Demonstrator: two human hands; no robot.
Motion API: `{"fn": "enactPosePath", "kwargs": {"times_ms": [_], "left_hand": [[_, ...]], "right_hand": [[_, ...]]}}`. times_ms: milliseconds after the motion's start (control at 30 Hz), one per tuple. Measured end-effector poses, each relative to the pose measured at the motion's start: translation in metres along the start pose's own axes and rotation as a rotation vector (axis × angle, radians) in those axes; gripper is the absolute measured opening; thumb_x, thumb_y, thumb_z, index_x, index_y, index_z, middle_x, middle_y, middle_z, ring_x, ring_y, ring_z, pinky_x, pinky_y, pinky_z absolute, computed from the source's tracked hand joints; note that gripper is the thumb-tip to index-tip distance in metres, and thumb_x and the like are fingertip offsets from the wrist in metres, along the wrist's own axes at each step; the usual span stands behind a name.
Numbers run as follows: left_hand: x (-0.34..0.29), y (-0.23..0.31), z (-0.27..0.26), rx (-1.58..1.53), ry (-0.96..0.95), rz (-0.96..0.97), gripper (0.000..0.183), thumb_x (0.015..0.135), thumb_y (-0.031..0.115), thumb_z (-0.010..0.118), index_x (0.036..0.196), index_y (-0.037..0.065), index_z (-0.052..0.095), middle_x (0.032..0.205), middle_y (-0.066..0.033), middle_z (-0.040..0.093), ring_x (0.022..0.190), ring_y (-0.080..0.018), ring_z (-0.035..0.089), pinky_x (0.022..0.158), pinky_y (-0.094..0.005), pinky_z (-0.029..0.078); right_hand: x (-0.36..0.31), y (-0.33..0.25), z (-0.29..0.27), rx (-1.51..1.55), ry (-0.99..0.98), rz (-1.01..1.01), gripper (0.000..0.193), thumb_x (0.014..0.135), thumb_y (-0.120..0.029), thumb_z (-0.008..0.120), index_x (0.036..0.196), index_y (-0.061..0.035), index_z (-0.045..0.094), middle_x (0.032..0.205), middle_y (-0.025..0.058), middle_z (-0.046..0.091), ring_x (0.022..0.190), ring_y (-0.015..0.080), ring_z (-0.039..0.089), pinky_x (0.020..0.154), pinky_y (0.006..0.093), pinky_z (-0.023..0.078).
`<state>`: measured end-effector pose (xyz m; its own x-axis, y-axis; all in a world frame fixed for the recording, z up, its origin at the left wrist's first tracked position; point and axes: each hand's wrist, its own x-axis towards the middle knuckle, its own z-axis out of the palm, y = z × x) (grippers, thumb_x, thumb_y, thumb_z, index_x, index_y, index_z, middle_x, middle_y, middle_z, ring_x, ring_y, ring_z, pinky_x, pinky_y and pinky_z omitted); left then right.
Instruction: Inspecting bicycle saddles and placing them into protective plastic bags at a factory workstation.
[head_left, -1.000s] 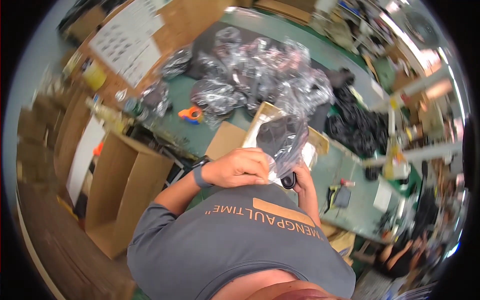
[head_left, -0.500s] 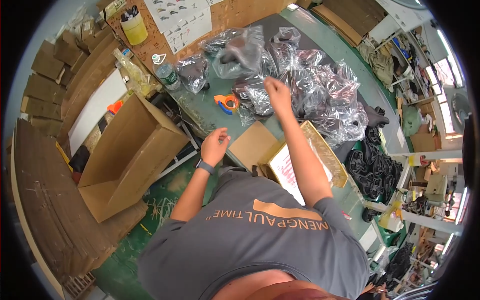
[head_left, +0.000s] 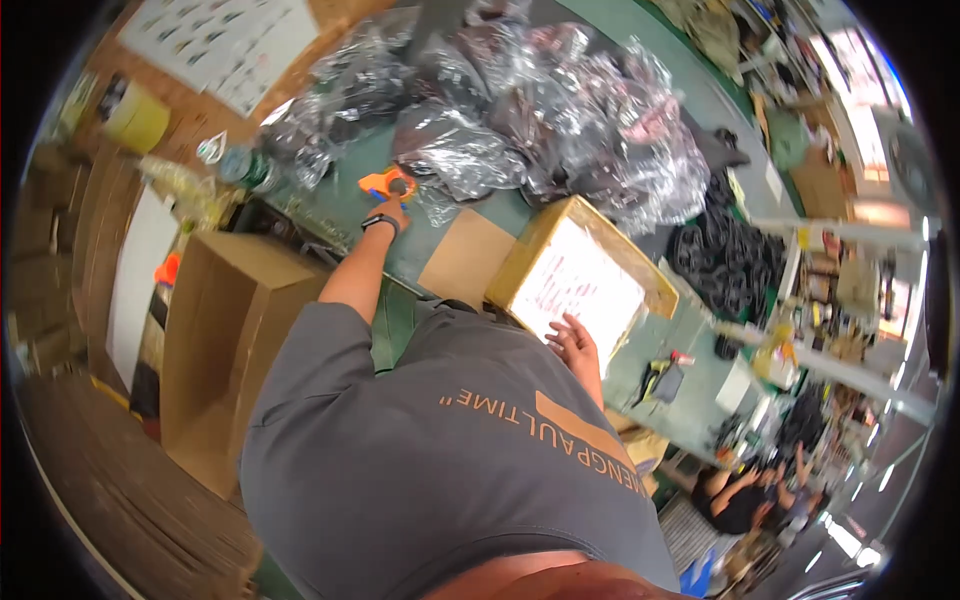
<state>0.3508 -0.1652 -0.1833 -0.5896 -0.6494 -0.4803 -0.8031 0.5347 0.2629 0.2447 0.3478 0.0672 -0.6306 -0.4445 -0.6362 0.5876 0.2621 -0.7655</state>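
Left hand (head_left: pixel 396 207) now at tape dispenser (head_left: pixel 373 184), grip unclear; right hand (head_left: pixel 574 343) off bags (head_left: pixel 560 110), spread by box (head_left: pixel 528 258); focus seemingly shifts tapeward.

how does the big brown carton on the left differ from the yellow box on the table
Size: the brown carton looks larger than the yellow box.
Place: the brown carton stands off the table, to its left; the yellow box sits on it, by the right hand.
Colour: the brown carton is plain brown; the yellow box shows white inside.
Both are open.
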Motion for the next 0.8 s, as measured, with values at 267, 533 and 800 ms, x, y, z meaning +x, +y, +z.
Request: {"fn": "enactPosePath", "kwargs": {"times_ms": [267, 533, 800], "left_hand": [[-0.122, 0.076, 0.059, -0.191, 0.066, -0.087, 0.052, 0.091, 0.037, 0.075, 0.132, 0.008, 0.06, 0.106, -0.0202, 0.078, 0.096, -0.0425, 0.075, 0.087, -0.0523, 0.058], [-0.177, 0.151, 0.118, -0.234, -0.184, 0.355, 0.056, 0.091, 0.03, 0.074, 0.14, 0.006, 0.06, 0.112, -0.0222, 0.077, 0.106, -0.0387, 0.074, 0.093, -0.0478, 0.057], [-0.26, 0.304, 0.054, -0.426, 0.27, 0.332, 0.052, 0.1, 0.03, 0.066, 0.141, -0.001, 0.059, 0.13, -0.0299, 0.066, 0.123, -0.0429, 0.063, 0.106, -0.0477, 0.049]], "right_hand": [[-0.008, 0.021, -0.027, 0.014, 0.157, 0.014, 0.056, 0.106, -0.02, 0.065, 0.155, 0.0013, 0.046, 0.138, 0.0217, 0.066, 0.115, 0.0261, 0.07, 0.099, 0.038, 0.058], [-0.012, 0.032, -0.097, -0.217, -0.02, -0.116, 0.052, 0.102, -0.02, 0.07, 0.149, -0.0026, 0.055, 0.123, 0.0145, 0.073, 0.102, 0.0174, 0.069, 0.083, 0.0329, 0.057], [-0.011, 0.054, -0.308, 0.133, 0.313, -0.28, 0.057, 0.098, -0.016, 0.073, 0.149, -0.0003, 0.054, 0.111, 0.011, 0.075, 0.088, 0.0144, 0.068, 0.076, 0.0299, 0.055]]}}
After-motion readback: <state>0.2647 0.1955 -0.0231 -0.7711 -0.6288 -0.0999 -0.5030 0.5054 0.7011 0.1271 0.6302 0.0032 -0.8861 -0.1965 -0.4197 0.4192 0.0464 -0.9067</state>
